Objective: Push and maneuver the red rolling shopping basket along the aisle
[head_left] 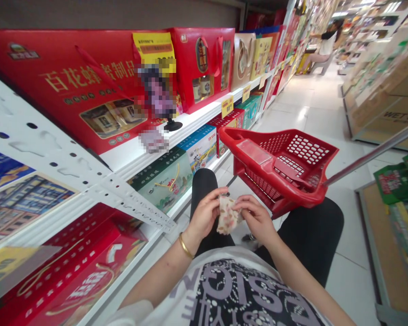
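Observation:
Between my hands, above my lap, is a small pale piece of material with pinkish and brownish patches (pixel 228 214); what it is exactly I cannot make out. My left hand (pixel 206 213), with a gold bangle at the wrist, pinches its upper left side, and a small dark object shows at the fingertips. The fingers of my right hand (pixel 256 217) are closed on its upper right side. A red plastic shopping basket (pixel 255 156) with a metal handle stands just beyond my right hand, in front of my right knee.
Shelves (pixel 190 121) with red gift boxes (pixel 204 63) run along the left. A phone (pixel 158 93) stands on the shelf edge. Cartons (pixel 403 108) and green packages (pixel 392 183) are at the right. A person (pixel 326 45) sits far down the aisle.

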`<move>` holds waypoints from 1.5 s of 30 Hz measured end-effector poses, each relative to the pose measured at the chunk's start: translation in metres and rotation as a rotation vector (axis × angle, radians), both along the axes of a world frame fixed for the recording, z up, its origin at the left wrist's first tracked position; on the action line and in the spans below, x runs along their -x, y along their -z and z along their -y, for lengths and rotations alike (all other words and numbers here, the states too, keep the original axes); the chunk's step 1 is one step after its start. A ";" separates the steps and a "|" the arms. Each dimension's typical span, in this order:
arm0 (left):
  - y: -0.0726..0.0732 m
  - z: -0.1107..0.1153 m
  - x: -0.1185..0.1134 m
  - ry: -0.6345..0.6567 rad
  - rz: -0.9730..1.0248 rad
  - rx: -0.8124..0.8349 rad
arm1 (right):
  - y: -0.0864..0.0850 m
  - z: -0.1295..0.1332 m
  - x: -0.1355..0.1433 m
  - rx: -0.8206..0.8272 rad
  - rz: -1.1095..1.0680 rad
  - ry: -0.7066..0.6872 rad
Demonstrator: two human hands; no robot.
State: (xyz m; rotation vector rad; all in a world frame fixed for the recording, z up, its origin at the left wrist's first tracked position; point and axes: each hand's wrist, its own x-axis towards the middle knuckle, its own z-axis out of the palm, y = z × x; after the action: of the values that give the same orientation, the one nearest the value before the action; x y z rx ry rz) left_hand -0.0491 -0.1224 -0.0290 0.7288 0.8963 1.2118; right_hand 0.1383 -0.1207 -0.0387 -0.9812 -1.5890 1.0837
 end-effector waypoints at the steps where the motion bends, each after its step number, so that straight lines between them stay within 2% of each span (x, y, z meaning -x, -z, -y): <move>1: 0.001 0.000 0.000 0.050 0.074 0.067 | -0.001 -0.003 -0.002 -0.042 0.035 0.029; 3: 0.003 0.002 -0.001 0.179 0.146 0.166 | 0.000 -0.008 -0.004 -0.060 0.057 0.084; 5: 0.005 0.004 -0.003 0.248 0.119 0.169 | 0.003 -0.010 -0.004 0.020 0.012 0.113; 7: 0.007 0.005 -0.006 0.201 0.062 0.111 | 0.007 -0.009 -0.002 0.204 -0.108 0.078; 10: 0.006 0.002 -0.009 0.045 -0.034 0.030 | 0.010 -0.005 0.004 0.505 -0.291 -0.112; 12: 0.002 0.000 -0.008 0.001 -0.078 0.009 | 0.011 -0.004 0.007 0.572 -0.309 -0.153; 13: -0.001 -0.001 -0.007 0.013 -0.075 0.012 | 0.011 -0.006 0.008 0.553 -0.289 -0.121; 15: -0.006 -0.003 -0.004 0.087 0.019 0.060 | 0.012 -0.011 0.006 0.392 -0.211 -0.011; 18: -0.012 -0.003 -0.001 0.165 0.210 0.150 | 0.006 -0.014 -0.002 -0.035 -0.004 0.048; 20: -0.013 -0.004 -0.001 0.108 0.191 0.124 | -0.007 -0.009 -0.008 -0.213 0.130 0.009; 24: -0.018 -0.002 -0.010 -0.100 -0.071 -0.080 | -0.050 0.008 -0.007 -0.320 0.280 0.054; 26: -0.031 0.003 -0.015 -0.112 -0.122 -0.168 | -0.070 0.011 0.002 -0.466 0.379 0.066; 28: -0.052 0.009 -0.019 -0.052 -0.070 -0.226 | -0.082 0.008 0.013 -0.587 0.474 0.052; 30: -0.074 0.017 -0.016 0.043 0.036 -0.228 | -0.087 0.003 0.018 -0.595 0.499 0.066; 32: -0.093 0.023 -0.009 0.209 0.174 -0.168 | -0.092 0.001 0.013 -0.570 0.470 0.061; 34: -0.106 0.022 0.000 0.260 0.164 -0.205 | -0.101 0.003 -0.002 -0.622 0.454 0.061; 35: -0.109 0.019 0.004 0.215 0.113 -0.263 | -0.109 0.004 -0.013 -0.665 0.468 0.087; 37: -0.114 0.004 0.008 0.016 -0.048 -0.436 | -0.127 0.002 -0.037 -0.718 0.550 0.218; 38: -0.115 -0.007 0.007 -0.106 -0.136 -0.532 | -0.136 -0.001 -0.048 -0.707 0.621 0.307; 40: -0.119 -0.035 -0.002 -0.229 -0.313 -0.728 | -0.148 -0.012 -0.062 -0.682 0.802 0.404; 42: -0.123 -0.065 -0.019 -0.268 -0.535 -0.889 | -0.149 -0.024 -0.065 -0.646 0.974 0.417; 45: -0.129 -0.100 -0.051 -0.238 -0.829 -1.025 | -0.138 -0.033 -0.054 -0.643 1.117 0.448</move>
State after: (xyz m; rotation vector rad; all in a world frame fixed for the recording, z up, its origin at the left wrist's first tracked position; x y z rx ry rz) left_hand 0.0022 -0.0220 0.0998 2.0991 0.9986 1.6008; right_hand 0.1923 -0.0878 0.0991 -1.4591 -2.1758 -0.4206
